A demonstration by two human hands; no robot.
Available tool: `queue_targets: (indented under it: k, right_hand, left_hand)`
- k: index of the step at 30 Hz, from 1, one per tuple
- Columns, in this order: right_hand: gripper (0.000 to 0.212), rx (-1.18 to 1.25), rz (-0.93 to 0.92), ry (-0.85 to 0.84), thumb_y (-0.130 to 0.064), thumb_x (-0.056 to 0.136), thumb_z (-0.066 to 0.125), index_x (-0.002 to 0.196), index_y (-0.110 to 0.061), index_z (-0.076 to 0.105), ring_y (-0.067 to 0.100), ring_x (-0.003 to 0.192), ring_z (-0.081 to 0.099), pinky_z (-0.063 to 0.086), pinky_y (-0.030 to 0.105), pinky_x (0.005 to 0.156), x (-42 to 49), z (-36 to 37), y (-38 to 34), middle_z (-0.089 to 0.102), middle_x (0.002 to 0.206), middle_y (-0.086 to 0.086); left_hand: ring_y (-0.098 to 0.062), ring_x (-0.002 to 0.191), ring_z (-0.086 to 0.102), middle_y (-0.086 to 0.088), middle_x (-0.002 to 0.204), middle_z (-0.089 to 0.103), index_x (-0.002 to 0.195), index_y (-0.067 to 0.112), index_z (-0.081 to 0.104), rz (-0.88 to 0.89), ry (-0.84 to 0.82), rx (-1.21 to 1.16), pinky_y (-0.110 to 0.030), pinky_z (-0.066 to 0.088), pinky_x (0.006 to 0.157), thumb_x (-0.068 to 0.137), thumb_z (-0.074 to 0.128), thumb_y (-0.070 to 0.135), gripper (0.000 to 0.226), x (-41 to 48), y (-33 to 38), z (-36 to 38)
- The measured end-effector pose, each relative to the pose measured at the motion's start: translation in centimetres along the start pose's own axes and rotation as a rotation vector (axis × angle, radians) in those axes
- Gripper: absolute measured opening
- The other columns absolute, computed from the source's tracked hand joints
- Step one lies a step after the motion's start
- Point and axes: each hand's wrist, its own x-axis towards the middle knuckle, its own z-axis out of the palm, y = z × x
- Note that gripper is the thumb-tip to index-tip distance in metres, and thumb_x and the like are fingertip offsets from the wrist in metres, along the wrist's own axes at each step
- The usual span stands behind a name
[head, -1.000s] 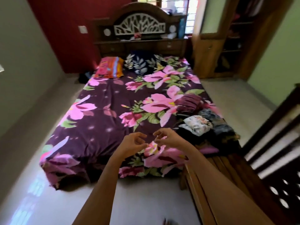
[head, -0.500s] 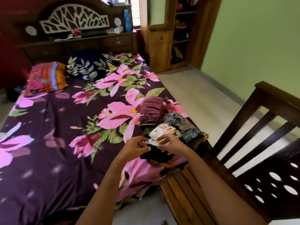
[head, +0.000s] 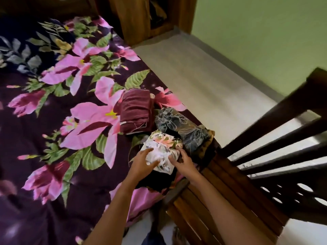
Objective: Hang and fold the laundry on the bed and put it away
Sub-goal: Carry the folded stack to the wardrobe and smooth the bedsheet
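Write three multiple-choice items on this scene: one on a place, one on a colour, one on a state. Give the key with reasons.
1. Where does the maroon folded cloth lie?
A. on the seat slats
B. on the bed, beyond the white floral cloth
C. on the floor

2. What colour is the wall behind the chair?
A. white
B. green
C. blue

3. What are the left hand and right hand doing?
A. hanging idle
B. gripping the chair
C. holding the white floral cloth

Key: 1 B, it rests on the bed past the white floral cloth; 2 B, the wall is plain green; 3 C, both hands curl round its edges.
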Motion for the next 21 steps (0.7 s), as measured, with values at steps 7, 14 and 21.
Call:
queue_targets:
  k: [7,14,21]
  right_hand:
    - [0.065,-0.039,0.156,0.125,-0.055,0.092,0.043,0.141,-0.055,0.002,0.033,0.144,-0.01,0.02,0.05,0.112,8.1,3.4,1.8,-0.017,0.157,0.005]
    - [0.066,0.16,0.012,0.121,-0.046,0.089,0.056,0.13,-0.063,0.008,0.001,0.138,0.006,0.018,0.041,0.114,11.1,5.3,4.7,0.006,0.149,-0.025]
    - [0.084,0.084,0.12,0.123,-0.064,0.072,0.066,0.129,-0.073,0.005,0.013,0.137,-0.026,0.013,0.054,0.112,11.8,6.1,6.0,-0.021,0.155,-0.011]
  left_hand:
    - [-0.034,0.142,0.014,-0.022,0.152,0.009,0.14,0.045,0.023,-0.025,-0.07,0.034,-0.043,0.02,0.113,0.063,0.04,0.081,0.087,9.7,-4.6,1.6]
    - [-0.022,0.144,-0.004,-0.007,0.155,-0.015,0.13,0.066,0.017,-0.095,-0.348,-0.175,-0.045,0.018,0.114,0.083,0.057,0.054,0.063,13.9,-9.2,3.7]
    - [-0.02,0.144,-0.014,0.0,0.155,-0.017,0.115,0.081,0.007,-0.218,-0.426,-0.316,-0.047,0.007,0.115,0.055,0.054,0.077,0.076,14.7,-10.6,3.8]
